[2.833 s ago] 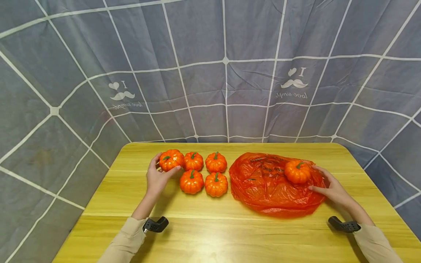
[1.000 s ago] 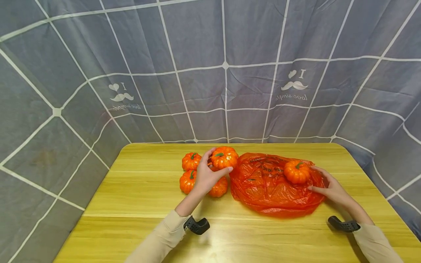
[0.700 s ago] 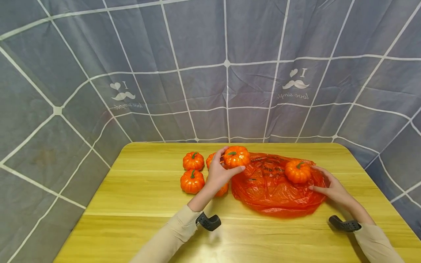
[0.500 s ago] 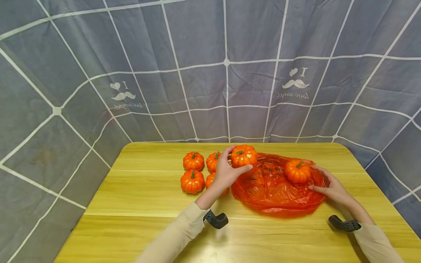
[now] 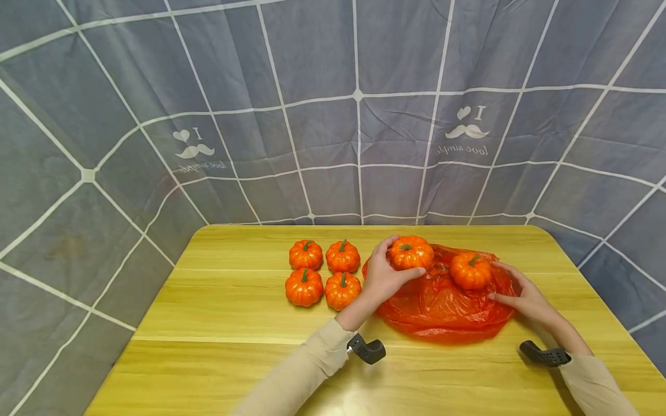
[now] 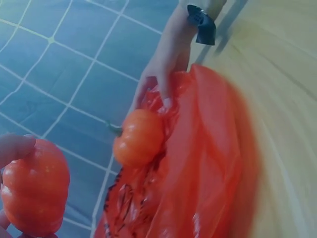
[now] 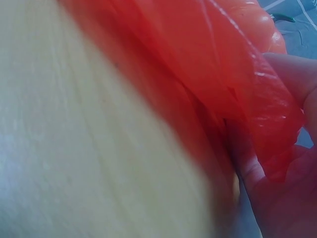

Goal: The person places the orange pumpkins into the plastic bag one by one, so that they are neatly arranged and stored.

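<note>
In the head view my left hand [image 5: 386,276] holds an orange toy pumpkin [image 5: 411,253] with a green stem, thumb in front and fingers behind, over the left part of a red plastic bag [image 5: 437,318]. The left wrist view shows this pumpkin [image 6: 37,188] at its lower left. A second pumpkin [image 5: 470,271] sits on the bag's right part. My right hand [image 5: 531,297] is at the bag's right edge beside that pumpkin, thumb and fingers apart around the crumpled film. In the right wrist view, red film [image 7: 272,114] drapes over part of this hand.
Several more toy pumpkins stand in two rows left of the bag, among them a front one [image 5: 304,287] and a back one [image 5: 343,256]. They rest on a wooden table [image 5: 218,323]. A grey checked curtain [image 5: 322,138] rises behind it.
My left hand has carried its pumpkin rightward from the far left, past the standing pumpkins, to over the bag. It is slightly lower than half a second ago. My right hand stays put.
</note>
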Available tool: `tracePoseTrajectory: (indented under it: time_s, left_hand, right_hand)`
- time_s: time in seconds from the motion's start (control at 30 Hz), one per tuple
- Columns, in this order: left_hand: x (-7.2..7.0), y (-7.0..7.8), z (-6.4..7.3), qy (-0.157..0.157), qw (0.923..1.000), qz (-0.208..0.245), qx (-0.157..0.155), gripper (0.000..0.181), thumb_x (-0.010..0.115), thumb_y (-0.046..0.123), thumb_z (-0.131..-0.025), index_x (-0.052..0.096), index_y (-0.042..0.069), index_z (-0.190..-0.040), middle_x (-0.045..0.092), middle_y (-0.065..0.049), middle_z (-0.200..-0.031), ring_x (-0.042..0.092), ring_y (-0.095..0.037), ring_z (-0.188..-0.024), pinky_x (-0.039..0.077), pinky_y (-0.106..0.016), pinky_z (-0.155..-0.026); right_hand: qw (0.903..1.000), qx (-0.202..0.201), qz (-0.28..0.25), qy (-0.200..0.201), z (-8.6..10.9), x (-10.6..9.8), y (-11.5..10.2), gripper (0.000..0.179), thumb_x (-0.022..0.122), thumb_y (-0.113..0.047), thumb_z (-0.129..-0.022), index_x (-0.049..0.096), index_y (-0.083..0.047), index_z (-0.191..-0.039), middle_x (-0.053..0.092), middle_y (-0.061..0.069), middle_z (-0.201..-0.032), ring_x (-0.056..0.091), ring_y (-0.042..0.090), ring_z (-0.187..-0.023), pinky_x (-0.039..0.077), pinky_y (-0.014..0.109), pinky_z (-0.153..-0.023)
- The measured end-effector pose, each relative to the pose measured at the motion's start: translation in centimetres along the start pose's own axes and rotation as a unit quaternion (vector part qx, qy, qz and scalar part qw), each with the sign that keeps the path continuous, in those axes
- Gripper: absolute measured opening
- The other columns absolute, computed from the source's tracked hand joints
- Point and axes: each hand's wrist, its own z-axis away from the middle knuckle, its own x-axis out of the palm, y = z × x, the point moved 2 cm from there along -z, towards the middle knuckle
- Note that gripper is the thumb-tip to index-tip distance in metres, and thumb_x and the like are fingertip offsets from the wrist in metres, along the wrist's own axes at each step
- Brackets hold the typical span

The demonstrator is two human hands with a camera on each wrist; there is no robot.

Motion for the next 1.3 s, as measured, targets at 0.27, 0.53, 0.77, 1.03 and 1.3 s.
tracePoseTrajectory:
  time_s: [0.27,0.53,0.77,1.03,1.3]
  left_hand:
    - [2.6,-0.4,-0.2,0.007,0.9997,-0.022,-0.004,0.078,0.087,0.024,-0.067,0.05,0.015,-0.136,0.051,-0.007,-0.13,0.053,-0.024,-0.117,0.047,-0.037,-0.099]
    - [4.3,-1.1,-0.6,0.002,0.9991,-0.042,-0.009,0.078,0.088,0.025,-0.066,0.052,0.018,-0.135,0.051,-0.005,-0.125,0.053,-0.021,-0.113,0.048,-0.033,-0.097]
    - [5.2,-2.1,-1.1,0.009,0.9985,-0.053,-0.009,0.076,0.089,0.024,-0.065,0.054,0.018,-0.132,0.052,-0.006,-0.121,0.055,-0.022,-0.11,0.049,-0.033,-0.095]
    - [6.0,-3.1,-1.8,0.011,0.998,-0.062,-0.009,0.076,0.089,0.024,-0.065,0.054,0.019,-0.133,0.053,-0.005,-0.123,0.054,-0.023,-0.112,0.048,-0.037,-0.097]
    - [6.9,-3.8,-2.2,0.019,0.9961,-0.086,-0.005,0.081,0.09,0.024,-0.063,0.049,0.015,-0.133,0.053,-0.005,-0.126,0.053,-0.023,-0.117,0.045,-0.036,-0.101]
  right_hand:
    - [1.0,-0.001,0.0,-0.002,0.0,0.1,0.1,0.069,0.065,0.012,-0.081,0.036,0.001,-0.142,0.045,-0.033,-0.124,0.044,-0.021,-0.111,0.036,0.0,-0.087]
    - [0.9995,0.018,0.024,0.001,0.1,0.2,0.1,0.067,0.068,0.004,-0.083,0.036,0.002,-0.142,0.042,-0.034,-0.124,0.04,-0.023,-0.111,0.034,-0.001,-0.087]
    - [0.9996,0.021,0.02,0.0,-0.1,0.1,0.1,0.067,0.068,0.005,-0.082,0.036,0.002,-0.141,0.042,-0.034,-0.124,0.04,-0.022,-0.111,0.034,-0.001,-0.087]
    - [1.0,0.005,0.006,-0.002,-0.2,0.2,-0.1,0.066,0.066,0.01,-0.081,0.036,0.006,-0.14,0.045,-0.033,-0.124,0.045,-0.02,-0.11,0.037,0.0,-0.087]
    - [0.9998,0.009,0.02,-0.001,0.0,0.0,-0.1,0.066,0.067,0.008,-0.081,0.036,0.007,-0.14,0.044,-0.034,-0.123,0.043,-0.021,-0.11,0.035,0.0,-0.087]
